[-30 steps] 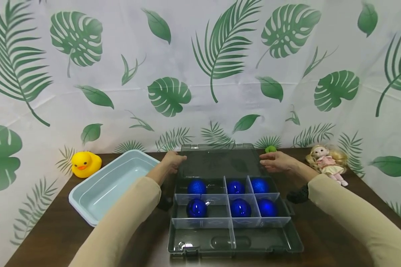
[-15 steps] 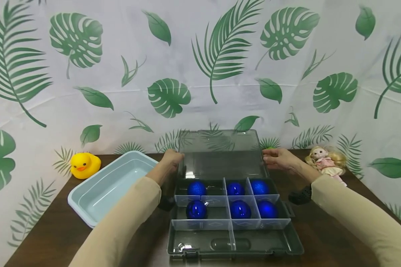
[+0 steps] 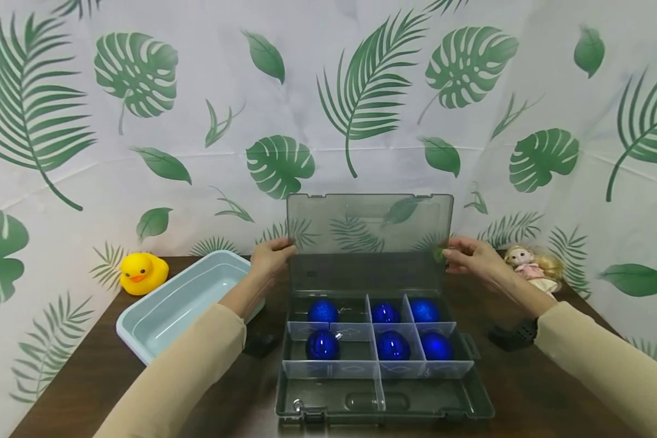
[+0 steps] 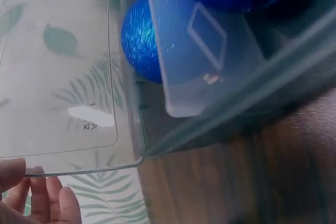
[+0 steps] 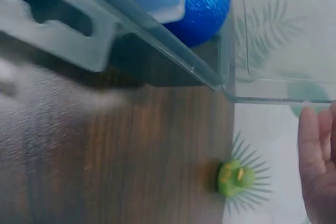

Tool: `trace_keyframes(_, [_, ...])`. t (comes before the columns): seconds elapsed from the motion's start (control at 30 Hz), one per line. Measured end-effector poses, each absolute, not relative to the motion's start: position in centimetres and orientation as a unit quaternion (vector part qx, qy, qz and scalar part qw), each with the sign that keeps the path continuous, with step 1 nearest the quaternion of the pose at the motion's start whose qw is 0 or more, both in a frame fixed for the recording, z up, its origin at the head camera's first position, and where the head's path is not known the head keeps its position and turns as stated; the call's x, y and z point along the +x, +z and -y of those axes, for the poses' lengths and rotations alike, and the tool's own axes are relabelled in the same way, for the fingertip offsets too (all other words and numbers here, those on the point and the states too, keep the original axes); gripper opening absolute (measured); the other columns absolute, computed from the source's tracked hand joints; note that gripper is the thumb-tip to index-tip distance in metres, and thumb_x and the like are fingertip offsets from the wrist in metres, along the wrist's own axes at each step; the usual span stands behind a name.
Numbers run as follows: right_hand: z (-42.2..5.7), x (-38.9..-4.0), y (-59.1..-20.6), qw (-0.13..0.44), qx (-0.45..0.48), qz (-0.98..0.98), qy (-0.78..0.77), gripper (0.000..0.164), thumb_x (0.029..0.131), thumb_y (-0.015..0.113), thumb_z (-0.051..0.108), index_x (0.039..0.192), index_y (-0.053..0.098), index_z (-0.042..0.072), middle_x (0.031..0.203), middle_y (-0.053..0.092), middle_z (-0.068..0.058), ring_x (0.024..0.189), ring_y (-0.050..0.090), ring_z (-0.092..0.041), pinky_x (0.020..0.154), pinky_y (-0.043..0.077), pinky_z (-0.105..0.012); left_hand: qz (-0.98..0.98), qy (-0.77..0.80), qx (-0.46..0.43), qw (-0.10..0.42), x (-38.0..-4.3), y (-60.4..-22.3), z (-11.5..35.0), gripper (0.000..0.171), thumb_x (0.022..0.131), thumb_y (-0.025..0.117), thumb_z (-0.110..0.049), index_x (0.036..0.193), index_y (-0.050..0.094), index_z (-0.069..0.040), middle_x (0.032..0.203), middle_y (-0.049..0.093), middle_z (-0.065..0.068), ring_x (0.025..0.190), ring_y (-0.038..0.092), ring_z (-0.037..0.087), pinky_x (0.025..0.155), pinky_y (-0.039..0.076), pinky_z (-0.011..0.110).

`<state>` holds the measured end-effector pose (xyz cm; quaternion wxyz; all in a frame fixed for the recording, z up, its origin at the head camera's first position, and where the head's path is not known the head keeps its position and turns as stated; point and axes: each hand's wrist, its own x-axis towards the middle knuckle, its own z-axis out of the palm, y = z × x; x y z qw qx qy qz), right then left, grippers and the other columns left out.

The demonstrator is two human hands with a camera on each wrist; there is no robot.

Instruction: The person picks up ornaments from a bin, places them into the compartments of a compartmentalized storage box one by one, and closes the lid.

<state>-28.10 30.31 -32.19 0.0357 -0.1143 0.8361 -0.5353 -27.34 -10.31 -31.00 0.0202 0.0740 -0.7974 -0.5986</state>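
A smoky clear divided storage box (image 3: pixel 328 415) lies on the table with its hinged lid (image 3: pixel 361 219) tilted up at the back. Blue ball ornaments, some shiny like this ball (image 3: pixel 322 344) and some glittery like this ball (image 4: pixel 140 40), sit in its middle and back compartments. My left hand (image 3: pixel 269 258) pinches the lid's left edge, thumb on the near side and fingers behind. On the other side, my right hand (image 3: pixel 473 261) holds the right edge between thumb and fingers. Fingertips (image 5: pixel 310 129) of that hand lie right at the rim in the right wrist view.
Left of the box stands a pale blue basin (image 3: pixel 142 340), with a yellow rubber duck (image 3: pixel 144 274) behind it. A doll (image 3: pixel 531 267) sits at the back right. A small green toy (image 5: pixel 235 178) is beside the lid, before the leaf-print cloth (image 3: pixel 361 73).
Both hands have raised the lid from leaning far back to nearly upright, bringing its free edge up and toward me. The balls and the box base have stayed in place.
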Motion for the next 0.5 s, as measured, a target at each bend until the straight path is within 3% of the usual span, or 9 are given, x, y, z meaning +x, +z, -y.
trace_keyframes(0.2, [-30.6, -24.9, -31.3, 0.008, -0.135, -0.841, -0.524, 0.045, 0.099, 0.049, 0.019, 0.12, 0.044, -0.02, 0.085, 0.069, 0.006, 0.08, 0.068, -0.006, 0.071, 0.056, -0.024, 0.811, -0.584, 0.009, 0.034, -24.7, -31.0, 11.1, 0.039, 0.095, 0.054, -0.017, 0.13, 0.054, 0.001, 0.131, 0.054, 0.019, 0.113, 0.058, 0.034, 0.093, 0.049, 0.041])
trace_keyframes(0.37, [-30.8, -21.8, -30.9, 0.025, -0.18, -0.838, -0.514, 0.046, 0.103, 0.036, 0.022, 0.118, 0.047, -0.02, 0.097, 0.071, 0.007, 0.09, 0.068, -0.006, 0.075, 0.055, -0.02, 0.835, -0.546, -0.066, 0.028, -21.4, -31.2, 12.5, 0.038, 0.098, 0.048, -0.013, 0.131, 0.05, 0.005, 0.123, 0.06, 0.021, 0.122, 0.052, 0.03, 0.1, 0.043, 0.042])
trace_keyframes(0.5, [-31.1, -19.4, -30.8, 0.063, -0.215, -0.815, -0.535, 0.049, 0.105, 0.026, 0.024, 0.123, 0.045, -0.017, 0.113, 0.068, 0.007, 0.102, 0.064, -0.006, 0.082, 0.053, -0.02, 0.834, -0.543, -0.096, 0.017, -18.6, -31.5, 13.2, 0.033, 0.099, 0.041, -0.009, 0.122, 0.057, 0.008, 0.112, 0.066, 0.021, 0.116, 0.055, 0.03, 0.097, 0.044, 0.041])
